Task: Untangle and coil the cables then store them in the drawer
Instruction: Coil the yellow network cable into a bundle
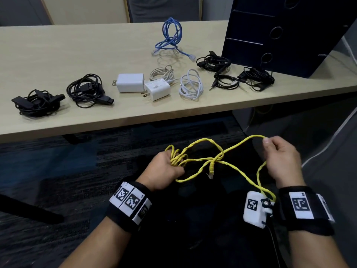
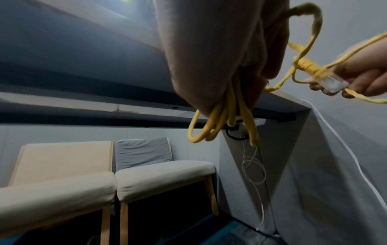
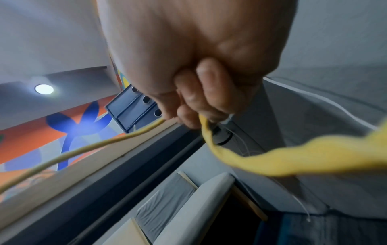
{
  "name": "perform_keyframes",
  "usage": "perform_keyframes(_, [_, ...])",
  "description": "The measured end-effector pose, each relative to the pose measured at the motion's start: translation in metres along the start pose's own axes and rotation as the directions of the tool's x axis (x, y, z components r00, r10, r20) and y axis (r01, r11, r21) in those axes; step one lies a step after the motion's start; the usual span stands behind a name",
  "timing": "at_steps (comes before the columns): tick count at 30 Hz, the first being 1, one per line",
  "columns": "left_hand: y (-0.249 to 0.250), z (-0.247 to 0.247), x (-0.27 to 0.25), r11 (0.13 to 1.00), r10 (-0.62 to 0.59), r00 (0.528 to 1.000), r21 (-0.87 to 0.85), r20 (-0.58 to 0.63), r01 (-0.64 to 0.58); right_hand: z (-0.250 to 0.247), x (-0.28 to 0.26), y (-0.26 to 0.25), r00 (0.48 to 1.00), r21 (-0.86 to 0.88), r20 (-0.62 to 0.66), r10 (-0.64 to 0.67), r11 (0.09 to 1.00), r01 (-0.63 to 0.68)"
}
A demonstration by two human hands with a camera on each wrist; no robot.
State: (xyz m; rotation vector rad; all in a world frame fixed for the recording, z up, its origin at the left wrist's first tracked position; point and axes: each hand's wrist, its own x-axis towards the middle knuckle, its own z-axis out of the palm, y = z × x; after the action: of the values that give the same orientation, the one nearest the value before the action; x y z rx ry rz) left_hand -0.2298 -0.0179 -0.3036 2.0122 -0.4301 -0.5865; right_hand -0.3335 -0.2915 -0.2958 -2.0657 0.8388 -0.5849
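Note:
A yellow network cable [image 1: 204, 161] hangs tangled between my two hands, below the table's front edge. My left hand [image 1: 166, 167] grips a bundle of its loops [image 2: 222, 122]. My right hand [image 1: 280, 155] pinches a single strand [image 3: 206, 126] at the upper right. A knot sits midway, with a clear plug [image 1: 211, 172] dangling from it; the left wrist view shows that plug [image 2: 333, 84] close up. The dark blue drawer unit [image 1: 286, 33] stands on the table at the back right, its drawers closed.
On the light wood table [image 1: 77, 55] lie a blue cable [image 1: 171, 35], two white chargers [image 1: 143, 86], a white cable [image 1: 191, 86] and several black cable bundles [image 1: 85, 89]. Dark carpet [image 1: 58, 171] is below. Chairs [image 2: 104, 179] stand beyond the table.

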Motion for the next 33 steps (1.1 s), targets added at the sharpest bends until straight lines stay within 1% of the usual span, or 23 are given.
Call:
perform_keyframes(2, [0.0,0.002,0.003,0.998,-0.03,0.999,0.059,-0.019,0.031,0.001,-0.003,0.001,0.999,0.096,0.034,-0.009,0.995,0.006])
perform_keyframes(4, [-0.002,0.005,0.005,0.988,-0.034,0.999,0.148,-0.028,0.038,0.002,-0.008,-0.006,0.972,0.085,0.216,-0.092,0.993,0.076])
perform_keyframes(6, [-0.003,0.01,0.007,0.975,-0.035,0.999,0.218,-0.037,0.042,0.005,-0.013,-0.012,0.866,0.141,0.471,-0.172,0.983,0.118])
perform_keyframes(7, [-0.003,0.011,0.008,0.973,-0.041,0.998,0.225,-0.044,0.05,0.007,-0.016,-0.015,0.81,0.228,0.555,-0.189,0.971,0.071])
perform_keyframes(8, [-0.004,0.012,0.009,0.972,-0.046,0.998,0.23,-0.049,0.056,0.008,-0.018,-0.018,0.775,0.313,0.601,-0.195,0.95,-0.004])
perform_keyframes(10, [-0.004,0.014,0.01,0.961,-0.049,0.998,0.269,-0.044,0.059,0.01,-0.019,-0.023,0.744,0.416,0.633,-0.215,0.905,-0.092])
perform_keyframes(12, [-0.006,0.018,0.009,0.956,-0.041,0.999,0.29,-0.005,0.04,0.011,-0.02,-0.023,0.718,0.453,0.649,-0.249,0.886,-0.102])
perform_keyframes(13, [-0.007,0.02,0.008,0.956,-0.027,0.999,0.292,0.02,0.019,0.011,-0.02,-0.024,0.722,0.485,0.641,-0.26,0.866,-0.119])
perform_keyframes(15, [-0.01,0.023,0.007,0.958,0.002,0.998,0.285,0.06,-0.019,0.007,-0.017,-0.023,0.754,0.603,0.597,-0.272,0.773,-0.199])
perform_keyframes(17, [-0.011,0.023,0.006,0.985,-0.018,0.996,0.17,0.092,0.002,0.003,-0.014,-0.019,0.76,0.693,0.581,-0.293,0.667,-0.273])
perform_keyframes(18, [-0.01,0.021,0.006,0.993,-0.028,0.995,0.12,0.098,0.016,0.002,-0.013,-0.017,0.756,0.707,0.583,-0.296,0.643,-0.293])
perform_keyframes(20, [-0.008,0.018,0.007,0.998,-0.041,0.996,0.041,0.085,0.038,-0.001,-0.013,-0.011,0.749,0.673,0.602,-0.276,0.68,-0.29])
perform_keyframes(21, [-0.007,0.017,0.007,0.999,-0.05,0.997,-0.013,0.065,0.051,-0.004,-0.014,-0.01,0.74,0.608,0.619,-0.264,0.757,-0.239])
perform_keyframes(22, [-0.005,0.016,0.008,0.995,-0.07,0.997,-0.072,0.032,0.072,-0.007,-0.013,-0.011,0.717,0.494,0.648,-0.258,0.859,-0.137])
perform_keyframes(23, [-0.004,0.015,0.007,0.986,-0.101,0.995,-0.134,0.002,0.101,-0.01,-0.013,-0.012,0.671,0.351,0.697,-0.252,0.936,-0.013])
perform_keyframes(24, [-0.003,0.015,0.008,0.974,-0.131,0.991,-0.188,-0.012,0.127,-0.012,-0.013,-0.016,0.614,0.252,0.749,-0.248,0.964,0.082])
perform_keyframes(25, [-0.001,0.015,0.009,0.964,-0.154,0.988,-0.222,-0.009,0.148,-0.013,-0.014,-0.02,0.562,0.233,0.787,-0.256,0.966,0.112])
perform_keyframes(26, [0.001,0.016,0.01,0.957,-0.171,0.985,-0.237,0.003,0.167,-0.012,-0.015,-0.025,0.527,0.262,0.804,-0.274,0.96,0.099])
perform_keyframes(28, [0.006,0.016,0.011,0.952,-0.195,0.98,-0.235,0.029,0.196,-0.01,-0.015,-0.03,0.491,0.322,0.813,-0.313,0.944,0.069])
perform_keyframes(30, [0.012,0.014,0.012,0.957,-0.201,0.978,-0.203,0.053,0.208,-0.006,-0.013,-0.029,0.484,0.359,0.809,-0.334,0.932,0.044])
perform_keyframes(31, [0.014,0.012,0.012,0.966,-0.199,0.977,-0.152,0.08,0.209,-0.004,-0.012,-0.026,0.504,0.411,0.784,-0.363,0.911,0.018])
perform_keyframes(32, [0.015,0.011,0.011,0.973,-0.199,0.973,-0.092,0.115,0.21,-0.002,-0.012,-0.024,0.554,0.486,0.738,-0.385,0.873,-0.039])
perform_keyframes(33, [0.016,0.009,0.01,0.977,-0.2,0.968,-0.044,0.153,0.209,0.001,-0.011,-0.021,0.633,0.569,0.676,-0.377,0.813,-0.122])
